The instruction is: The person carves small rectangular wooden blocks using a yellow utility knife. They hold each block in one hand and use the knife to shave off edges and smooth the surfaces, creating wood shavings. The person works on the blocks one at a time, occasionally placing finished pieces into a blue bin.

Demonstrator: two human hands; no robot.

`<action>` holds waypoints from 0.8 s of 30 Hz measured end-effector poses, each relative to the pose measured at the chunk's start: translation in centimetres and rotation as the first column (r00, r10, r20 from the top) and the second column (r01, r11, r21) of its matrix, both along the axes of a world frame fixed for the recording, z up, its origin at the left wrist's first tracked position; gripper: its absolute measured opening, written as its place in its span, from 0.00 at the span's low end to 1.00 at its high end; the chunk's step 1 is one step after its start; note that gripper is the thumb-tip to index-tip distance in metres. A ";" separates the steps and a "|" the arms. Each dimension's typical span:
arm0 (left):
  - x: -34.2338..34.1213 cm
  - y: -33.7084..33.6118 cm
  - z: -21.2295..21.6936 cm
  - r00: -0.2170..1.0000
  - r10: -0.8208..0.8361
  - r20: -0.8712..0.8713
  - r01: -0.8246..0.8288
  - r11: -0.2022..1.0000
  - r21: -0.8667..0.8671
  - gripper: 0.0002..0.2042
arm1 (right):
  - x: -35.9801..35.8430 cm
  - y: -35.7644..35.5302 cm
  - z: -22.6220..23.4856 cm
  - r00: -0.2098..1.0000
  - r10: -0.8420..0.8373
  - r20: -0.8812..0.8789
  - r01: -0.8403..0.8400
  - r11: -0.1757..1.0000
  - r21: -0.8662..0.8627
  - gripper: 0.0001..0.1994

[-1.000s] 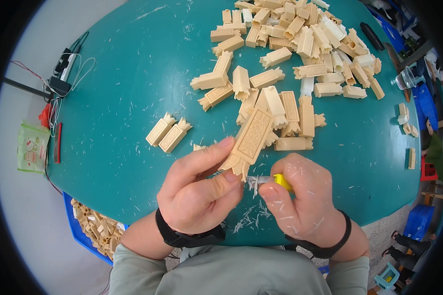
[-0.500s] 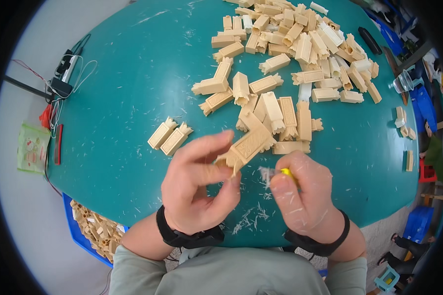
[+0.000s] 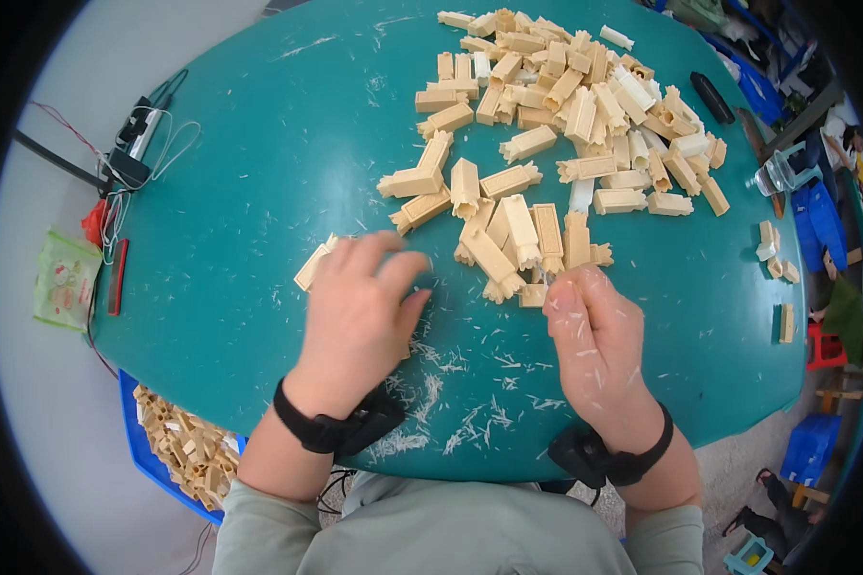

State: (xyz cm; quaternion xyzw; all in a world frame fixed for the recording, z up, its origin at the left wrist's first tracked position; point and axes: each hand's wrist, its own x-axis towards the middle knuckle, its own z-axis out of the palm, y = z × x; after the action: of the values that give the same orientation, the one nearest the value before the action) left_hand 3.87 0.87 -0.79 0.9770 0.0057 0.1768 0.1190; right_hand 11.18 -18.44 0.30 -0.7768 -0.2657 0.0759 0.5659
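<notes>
My left hand (image 3: pixel 355 297) is over the table with its fingers spread and bent. It partly covers a beige moulded plastic block (image 3: pixel 313 270) with a jagged end. A small beige edge shows below its thumb; whether that is another block I cannot tell. My right hand (image 3: pixel 599 340) is closed, thumb on top, with pale shavings stuck to the skin. It grips a small yellow-handled knife, now almost wholly hidden by the fingers. Just beyond that fist lies a cluster of similar beige blocks (image 3: pixel 521 233), some leaning on each other.
A large heap of beige and white blocks (image 3: pixel 585 105) covers the far right of the green table (image 3: pixel 230 182). Thin pale shavings (image 3: pixel 479 422) lie near me. A blue bin (image 3: pixel 142 441) of blocks stands lower left. Cables and a power strip (image 3: pixel 146 134) lie at the left edge.
My left hand has turned palm down and moved left, no longer showing the block it held up. My right fist has risen slightly toward the cluster, and the yellow handle has gone from sight.
</notes>
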 end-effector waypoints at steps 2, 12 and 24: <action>1.0 -1.1 0.2 0.975 -0.183 0.129 0.181 0.983 0.024 0.18 | 0.0 0.0 0.0 1.000 -0.009 -0.006 0.009 1.000 0.014 0.11; 1.3 -1.5 -0.9 0.961 -0.129 0.243 0.219 0.892 -0.396 0.20 | 0.2 -0.1 -0.4 0.999 0.000 -0.054 -0.001 1.000 -0.002 0.11; -1.8 -2.1 -0.2 0.946 -0.197 0.258 0.259 -0.019 -0.966 0.17 | -0.6 -0.2 -0.6 0.972 0.223 -0.073 -0.223 0.975 0.008 0.15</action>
State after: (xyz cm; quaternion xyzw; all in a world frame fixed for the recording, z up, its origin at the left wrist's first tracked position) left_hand 2.05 -1.19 -0.97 0.5981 -0.0350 0.1221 0.7913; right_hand 10.63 -18.67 -0.30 -0.7388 -0.3300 0.1675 0.5633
